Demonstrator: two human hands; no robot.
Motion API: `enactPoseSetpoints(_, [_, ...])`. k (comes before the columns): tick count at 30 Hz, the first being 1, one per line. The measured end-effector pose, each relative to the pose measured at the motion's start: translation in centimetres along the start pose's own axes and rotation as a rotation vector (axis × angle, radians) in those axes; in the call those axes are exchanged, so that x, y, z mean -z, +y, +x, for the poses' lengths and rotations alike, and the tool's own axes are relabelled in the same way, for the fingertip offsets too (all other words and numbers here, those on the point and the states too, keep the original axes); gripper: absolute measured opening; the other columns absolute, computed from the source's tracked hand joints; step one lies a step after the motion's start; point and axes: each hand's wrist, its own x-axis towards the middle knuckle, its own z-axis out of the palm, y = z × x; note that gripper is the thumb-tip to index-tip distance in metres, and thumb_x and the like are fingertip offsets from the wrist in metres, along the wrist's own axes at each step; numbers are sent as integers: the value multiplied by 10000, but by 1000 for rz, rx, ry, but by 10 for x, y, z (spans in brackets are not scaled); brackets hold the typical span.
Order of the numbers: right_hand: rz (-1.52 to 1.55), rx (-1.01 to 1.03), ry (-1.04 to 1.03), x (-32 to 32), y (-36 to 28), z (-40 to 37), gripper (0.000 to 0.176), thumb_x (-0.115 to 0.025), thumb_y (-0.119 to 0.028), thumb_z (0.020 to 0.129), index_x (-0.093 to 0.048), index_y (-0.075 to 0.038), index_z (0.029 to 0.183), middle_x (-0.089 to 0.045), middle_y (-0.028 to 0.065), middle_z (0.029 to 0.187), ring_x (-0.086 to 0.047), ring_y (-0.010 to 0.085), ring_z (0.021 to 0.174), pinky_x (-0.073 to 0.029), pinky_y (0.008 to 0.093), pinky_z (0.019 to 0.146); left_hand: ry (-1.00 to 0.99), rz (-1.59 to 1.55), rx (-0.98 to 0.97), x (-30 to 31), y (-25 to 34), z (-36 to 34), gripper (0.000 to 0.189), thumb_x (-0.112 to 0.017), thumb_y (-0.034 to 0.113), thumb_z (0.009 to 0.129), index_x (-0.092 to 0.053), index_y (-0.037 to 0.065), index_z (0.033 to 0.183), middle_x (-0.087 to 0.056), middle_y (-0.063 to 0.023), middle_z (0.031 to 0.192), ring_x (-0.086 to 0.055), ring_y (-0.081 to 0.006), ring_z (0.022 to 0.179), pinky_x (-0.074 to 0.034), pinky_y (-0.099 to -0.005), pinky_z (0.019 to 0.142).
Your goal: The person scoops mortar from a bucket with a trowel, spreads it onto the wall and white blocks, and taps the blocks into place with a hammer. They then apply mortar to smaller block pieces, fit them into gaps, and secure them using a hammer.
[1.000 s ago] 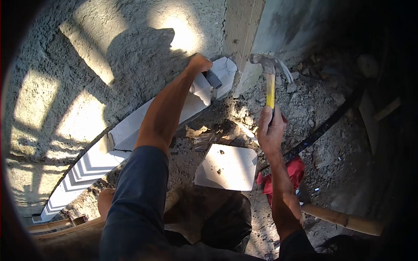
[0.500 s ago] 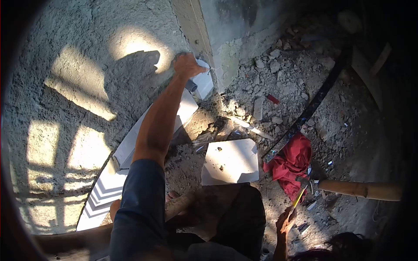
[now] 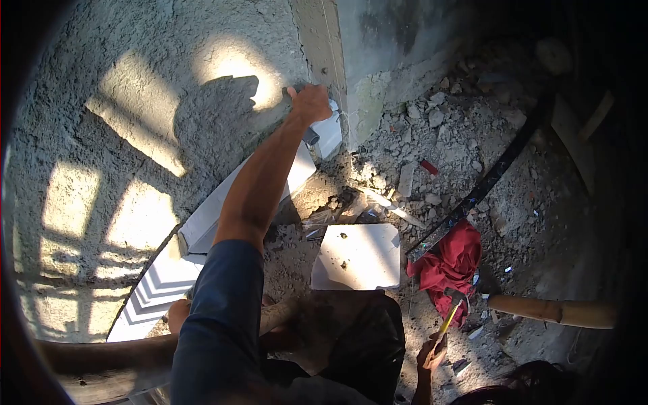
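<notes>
My left hand (image 3: 312, 104) is at the base of the rough wall, its fingers bent over the top edge of a small white tile piece (image 3: 329, 137). Some of its fingertips are hidden. Just below the hand, the end of a grey pipe (image 3: 311, 136) sticks out beside the tile. Low in the view, my right hand (image 3: 432, 352) is closed around the yellow handle of a hammer (image 3: 447, 317). The hammer's dark head lies over a crumpled red cloth (image 3: 453, 260). A loose white tile (image 3: 358, 256) with dark specks lies on the ground between my hands.
Larger white tiles (image 3: 216, 202) line the wall's foot. Rubble (image 3: 432, 135) fills the corner, crossed by a long dark bar (image 3: 499, 165). A bamboo pole (image 3: 553, 310) lies at the right, and a round wooden pole (image 3: 121, 361) crosses the lower left. Dark hair (image 3: 533, 381) shows lower right.
The view has shifted slightly. My left hand has turned a little over the tile piece's top edge, with one finger now pointing up along the wall. The hammer has dropped slightly with my right hand.
</notes>
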Motion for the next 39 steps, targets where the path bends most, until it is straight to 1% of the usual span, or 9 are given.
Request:
enactPoseSetpoints(2, [53, -63, 2, -3, 1, 1, 470, -469, -511, 974, -458, -70, 812, -295, -60, 462, -284, 44, 361, -190, 256, 356, -38, -57, 45, 4, -1, 0, 568, -692, 406, 753, -586, 25, 1162, -587, -182, 1250, -508, -350, 1233, -259, -692, 1022])
enactPoseSetpoints(4, [31, -65, -3, -3, 2, 0, 454, -468, -512, 975, -458, -81, 831, -289, -67, 481, -285, 40, 378, -194, 248, 363, -40, -316, 176, 9, -3, -2, 536, -667, 228, 721, -592, 28, 1212, -543, -213, 1322, -514, -350, 1249, -178, -648, 1098])
enactPoseSetpoints(17, [10, -177, -18, 11, 9, -8, 489, -424, -537, 979, -465, -58, 889, -306, -38, 478, -304, 66, 363, -224, 272, 369, 18, -687, 345, 47, -17, -20, 557, -817, 270, 655, -665, -38, 1094, -608, -203, 1249, -520, -370, 1243, -279, -610, 1089])
enactPoseSetpoints(20, [-8, -157, -26, 11, 8, -7, 495, -423, -540, 977, -474, -52, 913, -339, -23, 499, -332, 79, 382, -247, 280, 381, 80, -658, 161, 49, 2, -51, 307, -792, 232, 708, -728, 34, 933, -701, -160, 994, -661, -224, 899, -507, -334, 768])
enactPoseSetpoints(22, [-26, -135, -35, 10, 9, -4, 500, -423, -542, 976, -480, -48, 929, -361, -12, 512, -350, 88, 394, -263, 286, 390, -102, -868, -18, 76, 37, -100, 359, -781, 286, 686, -732, 91, 983, -695, -154, 1067, -605, -327, 1113, -360, -577, 1033])
enactPoseSetpoints(30, [-318, 205, -21, 30, 28, 22, 526, -421, -550, 970, -504, -32, 993, -448, 30, 567, -425, 124, 445, -325, 309, 423, 244, -640, 142, 74, -22, -61, 346, -721, 323, 742, -714, 28, 924, -689, -202, 1007, -621, -376, 1048, -480, -403, 938])
enactPoseSetpoints(32, [-429, 227, -83, -1, -46, 5, 502, -398, -507, 985, -531, -26, 1034, -524, 62, 680, -468, 150, 521, -379, 326, 488, 202, -350, 186, 45, -48, -37, 377, -701, 336, 768, -706, -2, 934, -682, -229, 988, -639, -376, 1014, -503, -434, 894])
enactPoseSetpoints(35, [-672, 694, 231, -47, -92, 9, 429, -401, -417, 1002, -542, -12, 1018, -468, 92, 610, -458, 189, 518, -367, 365, 507, 285, -220, 36, -20, -72, -19, 343, -684, 305, 788, -704, 12, 966, -679, -231, 987, -664, -369, 947, -530, -430, 830])
enactPoseSetpoints(39, [-520, 631, -127, -86, -133, 51, 381, -383, -349, 1021, -546, -4, 1028, -507, 116, 630, -494, 244, 542, -406, 367, 543, 195, -489, 50, -47, -79, -17, 287, -703, 265, 786, -717, 37, 960, -699, -197, 932, -690, -333, 863, -537, -398, 790])
